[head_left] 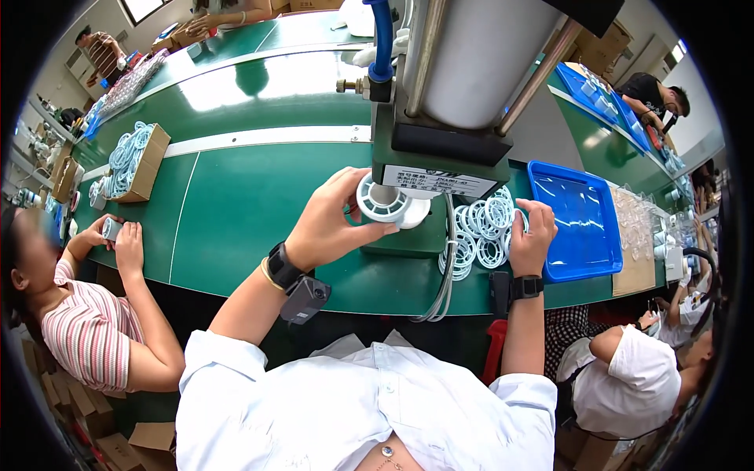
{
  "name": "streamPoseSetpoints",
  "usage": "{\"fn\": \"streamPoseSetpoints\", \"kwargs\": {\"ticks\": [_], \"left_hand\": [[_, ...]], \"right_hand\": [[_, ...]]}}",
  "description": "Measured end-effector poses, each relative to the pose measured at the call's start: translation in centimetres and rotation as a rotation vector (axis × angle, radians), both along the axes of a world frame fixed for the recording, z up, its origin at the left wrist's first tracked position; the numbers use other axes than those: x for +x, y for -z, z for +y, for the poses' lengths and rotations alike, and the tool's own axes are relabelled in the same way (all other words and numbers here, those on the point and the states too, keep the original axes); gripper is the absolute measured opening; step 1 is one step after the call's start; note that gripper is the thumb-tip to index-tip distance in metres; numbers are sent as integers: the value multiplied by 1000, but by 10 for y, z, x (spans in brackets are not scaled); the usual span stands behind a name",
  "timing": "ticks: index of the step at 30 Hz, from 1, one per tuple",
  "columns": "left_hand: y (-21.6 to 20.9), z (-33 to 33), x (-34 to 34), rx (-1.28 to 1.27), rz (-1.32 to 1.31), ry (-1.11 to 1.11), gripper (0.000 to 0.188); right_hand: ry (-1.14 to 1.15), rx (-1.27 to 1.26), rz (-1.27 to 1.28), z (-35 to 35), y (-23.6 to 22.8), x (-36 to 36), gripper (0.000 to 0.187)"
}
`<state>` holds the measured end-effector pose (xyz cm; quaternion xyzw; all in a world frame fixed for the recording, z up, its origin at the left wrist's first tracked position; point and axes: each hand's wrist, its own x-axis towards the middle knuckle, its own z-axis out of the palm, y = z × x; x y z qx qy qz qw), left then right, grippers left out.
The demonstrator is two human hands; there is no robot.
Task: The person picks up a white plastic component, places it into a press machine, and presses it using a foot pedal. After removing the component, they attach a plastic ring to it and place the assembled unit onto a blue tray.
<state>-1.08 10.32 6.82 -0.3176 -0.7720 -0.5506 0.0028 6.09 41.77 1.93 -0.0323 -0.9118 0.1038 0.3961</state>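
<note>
My left hand [334, 224] is closed on a pale blue plastic spoked ring [382, 202], its thumb below and fingers round the far side. The ring is tilted, its open face toward me, just under the head of a pneumatic press [440, 161]. Behind it shows a white round piece [415, 213] over the green press base [416, 238]. Over at the right, my right hand [533, 235] has its fingers curled at the edge of a pile of similar pale blue rings [491, 242]. A ring edge shows between its thumb and fingers.
A blue tray [581, 271] lies right of the pile, beside cardboard with clear plastic parts [635, 228]. Grey cables [449, 275] hang over the table's front edge. A carton of pale blue rings [149, 165] stands left. Co-workers sit on both sides.
</note>
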Motion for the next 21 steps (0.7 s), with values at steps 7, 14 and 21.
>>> {"fn": "streamPoseSetpoints", "kwargs": {"ticks": [7, 14, 21], "left_hand": [[-13, 28, -3, -212, -95, 17, 52], [-17, 30, -3, -245, -184, 18, 51], [-24, 25, -6, -267, -80, 21, 46]], "right_hand": [[-311, -994, -109, 3, -5, 2, 19], [-566, -768, -387, -25, -31, -17, 43], [-441, -402, -475, -31, -9, -34, 46]]}}
